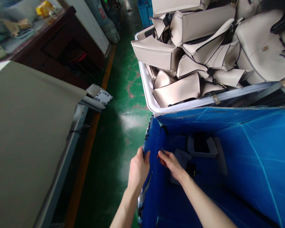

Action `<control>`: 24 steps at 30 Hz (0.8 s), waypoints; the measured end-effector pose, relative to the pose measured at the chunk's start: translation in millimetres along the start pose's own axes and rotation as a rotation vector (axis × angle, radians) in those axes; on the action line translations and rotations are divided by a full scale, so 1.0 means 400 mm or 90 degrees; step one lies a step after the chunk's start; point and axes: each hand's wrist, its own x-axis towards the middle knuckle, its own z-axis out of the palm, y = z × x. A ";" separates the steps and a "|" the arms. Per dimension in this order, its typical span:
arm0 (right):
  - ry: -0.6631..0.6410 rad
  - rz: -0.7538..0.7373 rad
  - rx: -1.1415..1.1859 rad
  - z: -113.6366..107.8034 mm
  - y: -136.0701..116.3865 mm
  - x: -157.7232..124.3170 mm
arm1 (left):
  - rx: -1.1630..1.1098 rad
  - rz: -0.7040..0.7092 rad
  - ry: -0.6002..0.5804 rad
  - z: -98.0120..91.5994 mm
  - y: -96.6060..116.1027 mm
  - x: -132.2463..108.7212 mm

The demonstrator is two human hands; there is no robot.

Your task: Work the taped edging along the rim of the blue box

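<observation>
The edge of a blue box is gripped by the left hand, with its thumb on the inner side. A thin dark thing is pinched in the right hand, just inside that edge; what it is cannot be told. Pale flat pieces are seen deeper, to the right. Beyond both hands, beige handbags are piled in a white tub.

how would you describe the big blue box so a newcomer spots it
Start at the white tub heaped with beige bags, top right of the picture. Below it in view sits the blue box, its left edge gripped by the left hand. Blue walls and just a few visible pieces at its bottom set it apart from the heaped tub.
</observation>
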 end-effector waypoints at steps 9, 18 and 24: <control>0.031 0.028 0.026 0.000 0.043 -0.031 | -0.002 0.002 0.002 -0.007 0.001 0.006; 0.046 0.037 0.029 0.002 0.058 -0.056 | 0.055 0.030 0.018 -0.009 0.016 0.006; 0.055 0.037 0.031 -0.024 0.070 -0.068 | 0.157 0.067 0.026 -0.024 0.066 0.093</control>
